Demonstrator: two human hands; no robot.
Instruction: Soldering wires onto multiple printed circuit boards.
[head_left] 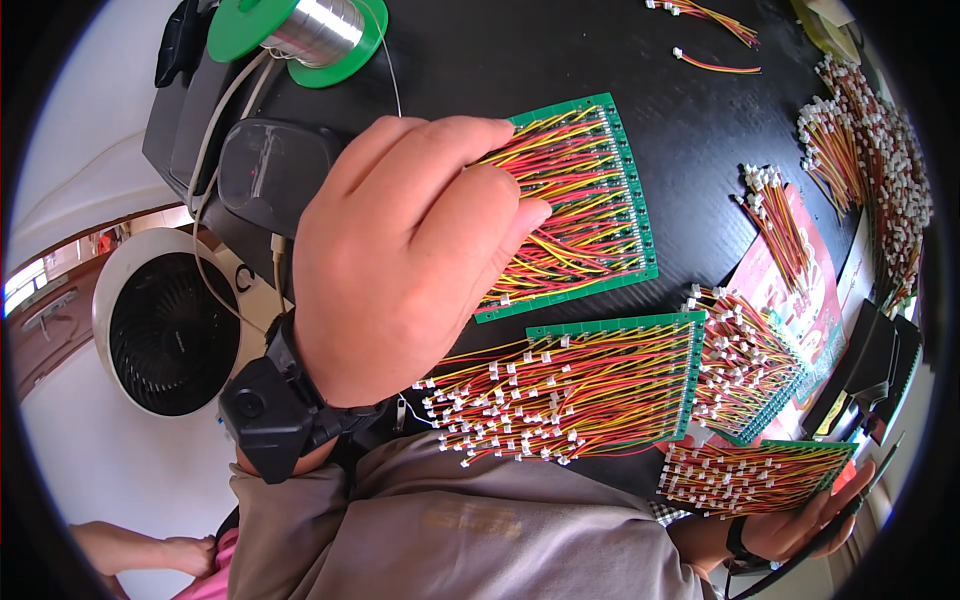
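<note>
My left hand (pixel 410 230) is over a green circuit board (pixel 630 190) on the black table. Its fingers are bent and closed on the red, yellow and dark wires (pixel 575 180) of that board; the wire ends are hidden under the hand. At the lower right, my right hand (pixel 800 525) is partly cut by the dark rim of the picture. Its fingers close round a slim black pen-shaped tool, which looks like a soldering iron (pixel 882 468). Nearest to this hand lies another wired board (pixel 760 475) with white connectors.
More wired boards lie nearer me (pixel 610 385) and to the right (pixel 750 360). Bundles of loose connector wires (pixel 880 160) fill the right edge. A green spool of solder wire (pixel 315 35) stands at the back left, above a dark box (pixel 275 170). Someone's arm (pixel 130 550) shows lower left.
</note>
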